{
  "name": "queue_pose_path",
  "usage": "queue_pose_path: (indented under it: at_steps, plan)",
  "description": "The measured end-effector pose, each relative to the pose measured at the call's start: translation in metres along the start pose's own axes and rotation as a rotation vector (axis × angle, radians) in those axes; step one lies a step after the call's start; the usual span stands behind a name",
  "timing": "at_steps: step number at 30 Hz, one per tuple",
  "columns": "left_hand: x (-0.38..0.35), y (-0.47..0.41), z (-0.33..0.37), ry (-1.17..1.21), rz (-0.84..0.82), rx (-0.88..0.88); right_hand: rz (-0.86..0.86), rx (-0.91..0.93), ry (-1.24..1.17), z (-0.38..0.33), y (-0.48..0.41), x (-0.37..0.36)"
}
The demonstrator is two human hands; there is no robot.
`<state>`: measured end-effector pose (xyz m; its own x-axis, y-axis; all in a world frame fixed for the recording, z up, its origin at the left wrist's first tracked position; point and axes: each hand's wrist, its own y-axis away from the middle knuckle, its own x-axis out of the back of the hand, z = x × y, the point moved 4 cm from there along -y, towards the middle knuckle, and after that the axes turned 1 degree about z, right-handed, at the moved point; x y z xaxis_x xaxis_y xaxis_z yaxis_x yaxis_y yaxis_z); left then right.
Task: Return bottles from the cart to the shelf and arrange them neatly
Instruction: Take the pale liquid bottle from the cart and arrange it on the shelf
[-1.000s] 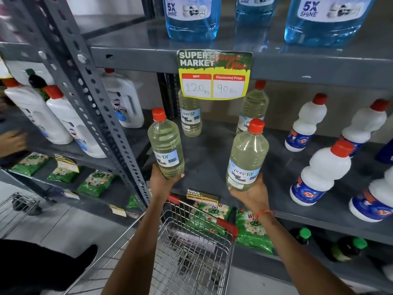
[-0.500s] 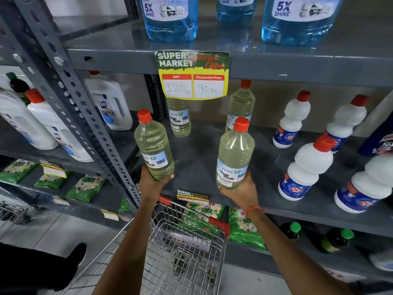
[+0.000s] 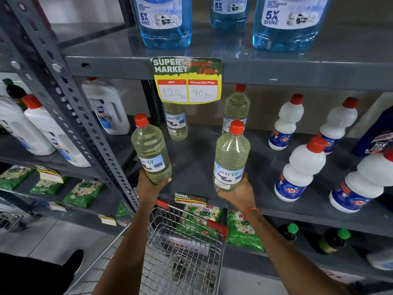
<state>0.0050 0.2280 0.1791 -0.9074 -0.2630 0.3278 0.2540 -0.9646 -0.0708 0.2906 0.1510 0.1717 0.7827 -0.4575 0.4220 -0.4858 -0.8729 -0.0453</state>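
My left hand [image 3: 150, 185] grips the base of a clear bottle of yellowish liquid with a red cap [image 3: 150, 149], tilted slightly left over the front of the grey middle shelf [image 3: 191, 165]. My right hand [image 3: 238, 193] holds a second, matching bottle [image 3: 231, 158] by its base, upright at the shelf's front edge. Two more of the same bottles [image 3: 176, 124] [image 3: 237, 107] stand at the back of that shelf. The wire cart [image 3: 182, 248] with red corner guards sits below my arms, against the rack.
White bottles with red caps [image 3: 302, 167] fill the shelf's right side. Large blue cleaner bottles [image 3: 165, 20] stand on the shelf above, with a price tag [image 3: 187, 79] hanging from its edge. A perforated grey upright [image 3: 70, 111] rises at left. Green packets [image 3: 242, 231] lie below.
Both bottles have moved slightly forward toward the shelf, still held in my hands. The view has shifted a little closer to the rack.
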Motion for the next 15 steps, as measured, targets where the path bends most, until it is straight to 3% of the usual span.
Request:
queue_pose_path:
  at_steps: [9, 15]
  plan:
    - [0.002, 0.001, -0.006, -0.07, -0.003, 0.004, -0.04, -0.002, -0.028, 0.006, 0.002, 0.0]
    - [-0.006, 0.022, 0.016, 0.05, 0.043, 0.099, -0.034, 0.066, -0.084, -0.01, 0.01, 0.012]
